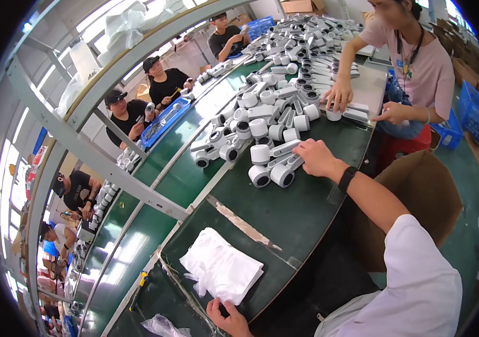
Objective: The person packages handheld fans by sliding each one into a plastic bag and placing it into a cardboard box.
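While the right hand reaches forward across the green bench, its fingers curl over a white-and-grey handheld device at the near edge of the pile, closed on its handle as far as the view shows. That device lies among 3 or 4 similar units, just beside a large heap of identical devices that stretches up the bench. The left hand rests at the bottom edge of the view, fingers bent together and pressing the near edge of a stack of white bags, which lies flat and well apart from the devices. By judgement, progress is early: 1 unit is in hand, no device shows inside a bag, and the heap remains large. Across the bench, a co-worker's hand in a pink sleeve touches other units.
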Tool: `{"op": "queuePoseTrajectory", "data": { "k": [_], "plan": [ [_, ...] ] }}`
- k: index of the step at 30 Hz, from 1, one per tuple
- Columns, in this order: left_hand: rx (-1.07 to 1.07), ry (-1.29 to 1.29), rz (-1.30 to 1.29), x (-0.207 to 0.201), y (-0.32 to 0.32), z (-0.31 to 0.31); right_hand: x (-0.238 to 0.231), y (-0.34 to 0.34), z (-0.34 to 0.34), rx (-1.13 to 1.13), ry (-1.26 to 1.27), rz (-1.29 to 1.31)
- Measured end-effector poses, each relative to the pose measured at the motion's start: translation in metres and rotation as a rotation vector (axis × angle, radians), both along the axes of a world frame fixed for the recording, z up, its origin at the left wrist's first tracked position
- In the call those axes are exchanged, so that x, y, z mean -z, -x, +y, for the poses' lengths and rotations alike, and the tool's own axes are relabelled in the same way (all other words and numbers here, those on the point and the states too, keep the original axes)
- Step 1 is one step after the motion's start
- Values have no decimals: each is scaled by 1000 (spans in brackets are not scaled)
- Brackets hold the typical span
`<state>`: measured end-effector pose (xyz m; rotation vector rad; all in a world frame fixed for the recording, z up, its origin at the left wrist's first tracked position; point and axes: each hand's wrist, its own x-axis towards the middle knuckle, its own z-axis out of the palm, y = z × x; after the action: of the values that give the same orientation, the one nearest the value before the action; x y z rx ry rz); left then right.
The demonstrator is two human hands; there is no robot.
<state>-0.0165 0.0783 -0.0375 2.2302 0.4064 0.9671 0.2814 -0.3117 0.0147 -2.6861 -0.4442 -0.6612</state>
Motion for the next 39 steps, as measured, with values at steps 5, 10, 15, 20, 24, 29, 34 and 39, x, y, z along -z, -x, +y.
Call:
{"op": "queuePoseTrajectory", "data": {
  "k": [5, 10, 15, 20, 24, 29, 34, 39],
  "plan": [
    [27, 82, -87, -3, -1, 6, 12, -5, 5, 56, 143, 55],
    [216, -208, -89, -68, -14, -15, -8, 28, -1, -125, -119, 45],
    [400, -519, 151, -86, -38, -21, -32, 91, 38, -255, -573, 501],
    [291, -431, 128, -81, -44, -31, 5, 146, 62, -504, -1102, 774],
    [392, -518, 101, -80, -47, -31, 9, 179, 91, -567, -1256, 913],
    [396, -450, 158, -71, -55, -28, 7, 197, 124, -534, -1304, 1038],
    [397, -408, 206, -69, -59, -21, 5, 203, 136, -474, -1363, 1054],
    [302, 57, 56, -71, -60, -19, 2, 210, 142, -496, -1359, 1014]
  ]
}}
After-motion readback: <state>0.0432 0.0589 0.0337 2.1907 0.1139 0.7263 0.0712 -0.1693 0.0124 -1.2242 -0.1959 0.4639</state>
